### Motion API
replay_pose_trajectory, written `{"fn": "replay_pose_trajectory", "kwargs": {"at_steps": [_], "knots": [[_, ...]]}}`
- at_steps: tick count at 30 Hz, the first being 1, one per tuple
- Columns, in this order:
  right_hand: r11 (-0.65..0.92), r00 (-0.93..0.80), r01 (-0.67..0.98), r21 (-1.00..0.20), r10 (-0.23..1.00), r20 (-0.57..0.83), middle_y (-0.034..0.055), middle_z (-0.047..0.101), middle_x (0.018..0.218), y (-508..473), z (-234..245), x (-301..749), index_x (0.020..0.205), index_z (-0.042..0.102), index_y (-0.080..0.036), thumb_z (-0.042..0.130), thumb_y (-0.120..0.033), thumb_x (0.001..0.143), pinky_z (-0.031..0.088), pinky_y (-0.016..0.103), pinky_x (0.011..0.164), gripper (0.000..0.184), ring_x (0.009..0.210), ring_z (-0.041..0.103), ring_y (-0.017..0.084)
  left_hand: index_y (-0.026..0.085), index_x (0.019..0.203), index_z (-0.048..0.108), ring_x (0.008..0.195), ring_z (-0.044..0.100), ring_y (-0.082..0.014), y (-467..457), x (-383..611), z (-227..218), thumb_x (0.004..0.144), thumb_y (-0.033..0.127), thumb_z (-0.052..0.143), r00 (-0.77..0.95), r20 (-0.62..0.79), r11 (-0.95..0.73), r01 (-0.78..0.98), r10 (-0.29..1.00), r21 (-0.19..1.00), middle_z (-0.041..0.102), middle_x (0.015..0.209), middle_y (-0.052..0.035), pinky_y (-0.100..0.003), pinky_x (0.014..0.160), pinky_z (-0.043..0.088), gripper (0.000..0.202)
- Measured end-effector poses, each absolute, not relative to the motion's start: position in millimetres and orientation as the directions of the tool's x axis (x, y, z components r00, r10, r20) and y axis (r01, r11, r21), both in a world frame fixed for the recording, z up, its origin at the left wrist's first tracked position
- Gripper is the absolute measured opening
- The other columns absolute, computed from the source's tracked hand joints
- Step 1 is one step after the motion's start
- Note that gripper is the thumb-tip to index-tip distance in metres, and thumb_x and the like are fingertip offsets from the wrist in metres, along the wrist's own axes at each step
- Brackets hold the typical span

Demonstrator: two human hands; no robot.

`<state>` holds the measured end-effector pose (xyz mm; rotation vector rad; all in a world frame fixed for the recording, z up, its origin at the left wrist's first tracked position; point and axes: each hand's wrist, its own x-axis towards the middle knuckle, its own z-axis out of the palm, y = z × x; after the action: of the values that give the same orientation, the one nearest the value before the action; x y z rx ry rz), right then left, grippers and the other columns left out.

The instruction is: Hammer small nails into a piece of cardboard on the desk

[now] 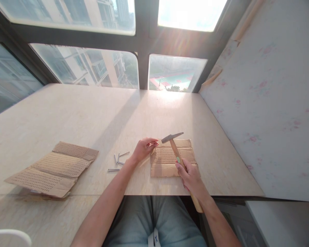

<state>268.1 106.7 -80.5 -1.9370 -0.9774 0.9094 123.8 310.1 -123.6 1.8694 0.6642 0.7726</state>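
2 hands at work on bench (92,116). R hand (192,176): fingers wrapped round wooden handle of hammer (175,149), metal head above upper part of punched c'board sheet (167,156); head contact w/ sheet can't be told. Sheet lies flat nr front edge of bench, rows of small holes across its mid panel. L hand (145,149): at sheet's upper L corner, fingers bent w/ thumb and index tips close tog.; too small to tell if anything is pinched btwn. Several loose nails (113,170) on bench, L of sheet, beside L forearm. 2nd c'board piece (59,167), folded w/ more hole rows, well apart at far L.
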Motion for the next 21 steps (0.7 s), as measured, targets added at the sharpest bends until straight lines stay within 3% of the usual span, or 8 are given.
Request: {"fn": "replay_pose_trajectory", "kwargs": {"at_steps": [10,21], "knots": [[-0.448,0.450,0.132,-0.884,0.822,-0.349,-0.0078,0.045,0.050,106.6,-87.6,267.7,0.097,0.057,-0.020,0.049,-0.052,0.088,0.025,0.018,0.026,0.034,0.028,0.034,0.007,0.019,0.090,0.075,0.077,0.068,-0.0187,312.8,121.8,-128.0,0.083,0.032,0.064,0.658,0.245,-0.418,0.116,0.712,0.901,0.073,0.088,-0.0083,-0.032,0.070,0.056,0.020],[-0.429,0.428,0.128,-0.894,0.837,-0.340,-0.0085,0.044,0.050,104.7,-90.4,268.9,0.096,0.055,-0.020,0.049,-0.051,0.089,0.027,0.017,0.026,0.032,0.028,0.035,0.007,0.022,0.084,0.076,0.073,0.064,-0.0155,309.7,121.5,-119.8,0.085,0.029,0.061,0.685,0.289,-0.546,0.189,0.669,0.816,0.071,0.082,-0.0046,-0.027,0.067,0.051,0.017]]}}
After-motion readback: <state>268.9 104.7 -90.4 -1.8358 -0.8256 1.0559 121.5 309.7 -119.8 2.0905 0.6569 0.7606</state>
